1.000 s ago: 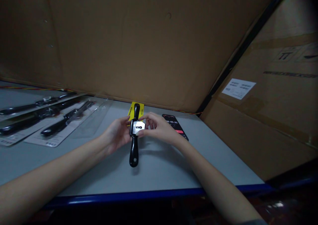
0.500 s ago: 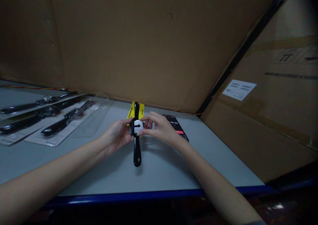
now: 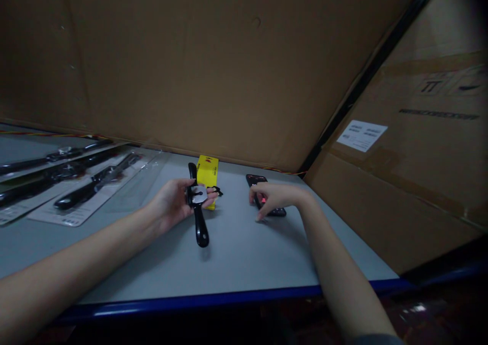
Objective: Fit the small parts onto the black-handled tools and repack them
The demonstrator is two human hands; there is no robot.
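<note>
My left hand (image 3: 173, 202) is closed around the middle of a black spokeshave (image 3: 202, 228), whose two handles point away from and toward me. A pale slotted blade (image 3: 199, 194) lies at the tool's centre. At that hand's fingertips shows a small black piece (image 3: 217, 191), its kind unclear. My right hand (image 3: 280, 196) hovers over or touches a phone (image 3: 280, 212) on the table, thumb and fingers apart, with nothing visible in its grasp. The hand covers part of the phone's screen. Behind the spokeshave is a yellow card (image 3: 208, 169).
Several similar black-handled tools in clear packs, among them a packaged tool (image 3: 78, 195), lie at the left of the grey table (image 3: 236, 258). A cardboard wall (image 3: 171, 81) rises at the back and a labelled carton (image 3: 419, 172) on the right. The table's front edge is blue.
My right hand has left the blade and moved right to the phone. My left hand still holds the spokeshave, now tilted and a little further left. The small black piece has come into view.
</note>
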